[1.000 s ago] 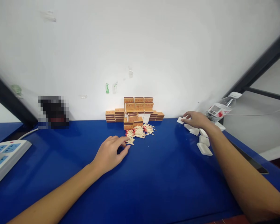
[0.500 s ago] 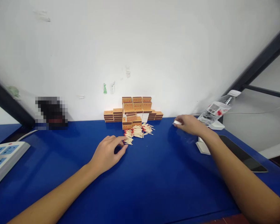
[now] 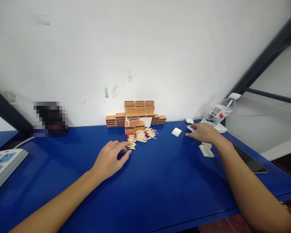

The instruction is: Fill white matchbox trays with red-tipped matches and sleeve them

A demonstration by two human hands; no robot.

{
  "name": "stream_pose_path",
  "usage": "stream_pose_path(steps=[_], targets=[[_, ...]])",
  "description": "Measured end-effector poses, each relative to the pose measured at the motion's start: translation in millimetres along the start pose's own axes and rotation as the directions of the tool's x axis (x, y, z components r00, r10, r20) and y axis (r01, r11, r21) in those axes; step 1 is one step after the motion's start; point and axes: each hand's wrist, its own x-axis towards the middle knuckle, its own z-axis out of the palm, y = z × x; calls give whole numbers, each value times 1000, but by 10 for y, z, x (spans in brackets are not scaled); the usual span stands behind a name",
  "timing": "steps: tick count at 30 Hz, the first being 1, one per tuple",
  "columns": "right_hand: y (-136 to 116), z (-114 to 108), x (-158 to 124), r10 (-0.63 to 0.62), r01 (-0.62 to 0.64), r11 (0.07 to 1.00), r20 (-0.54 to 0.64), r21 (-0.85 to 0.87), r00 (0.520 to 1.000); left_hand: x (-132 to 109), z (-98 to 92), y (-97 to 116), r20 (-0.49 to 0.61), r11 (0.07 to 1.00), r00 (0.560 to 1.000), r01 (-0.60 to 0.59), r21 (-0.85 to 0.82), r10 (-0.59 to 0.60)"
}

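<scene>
My left hand (image 3: 113, 157) rests on the blue table at the left edge of a pile of matches (image 3: 141, 136). Its thumb and index finger are apart, and the index fingertip touches the nearest matches. Behind the pile, orange matchboxes (image 3: 140, 111) are stacked against the wall. My right hand (image 3: 205, 133) is over a small white tray (image 3: 191, 128), with thumb and fingers apart around it; a firm grip does not show. Another white tray (image 3: 176, 131) lies alone between the matches and my right hand. More white trays (image 3: 206, 150) sit beside my right wrist.
A plastic bottle (image 3: 220, 111) leans at the right, near a dark flat device (image 3: 251, 160). A small white object (image 3: 189, 120) with a cable lies by the wall. A power strip (image 3: 8, 163) occupies the left side, with a blurred dark object (image 3: 50, 119) behind it.
My right hand has let go of a white tray, which now lies on the table, and has shifted right to another. My left hand stays by the matches. The view has turned slightly right.
</scene>
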Motion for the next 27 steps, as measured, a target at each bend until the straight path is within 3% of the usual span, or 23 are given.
stream_pose_path(steps=[5,15,27], targets=[[-43,61,0,-18,17,1000,26,14,1000,-4,-4,2,-3,1000,1000,-1,9,1],[-90,-119,-198,-248,207,947,152,244,957,-3,0,3,5,1000,1000,-7,9,7],[-398,83,-26,-358,346,900,-4,267,934,7,-3,7,7,1000,1000,-14,22,14]])
